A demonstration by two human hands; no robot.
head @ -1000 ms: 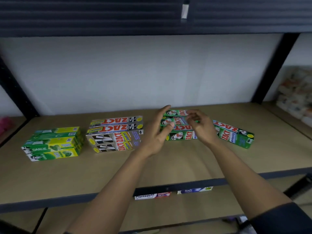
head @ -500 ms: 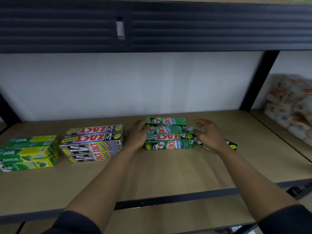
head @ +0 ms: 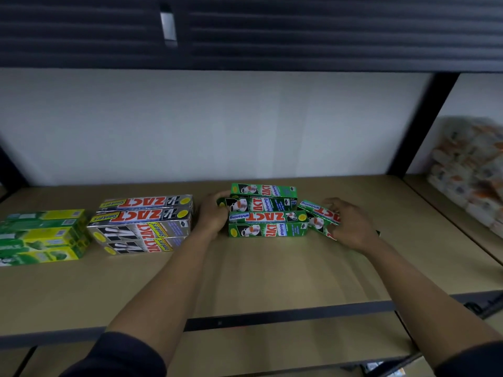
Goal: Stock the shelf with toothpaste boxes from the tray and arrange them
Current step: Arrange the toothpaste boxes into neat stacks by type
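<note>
My left hand (head: 213, 219) dropped to grip the green stack (head: 268, 230) at its left end; right hand (head: 351, 227) now holds the stray green box (head: 319, 216).

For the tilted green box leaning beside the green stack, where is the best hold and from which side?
Probably grip the tilted box across its long sides near the free right end, coming from the right: its left end leans against the stack.

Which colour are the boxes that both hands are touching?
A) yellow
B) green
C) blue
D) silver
B: the left hand holds the end of the green stack, and the right hand grips a tilted green box beside it.
</note>
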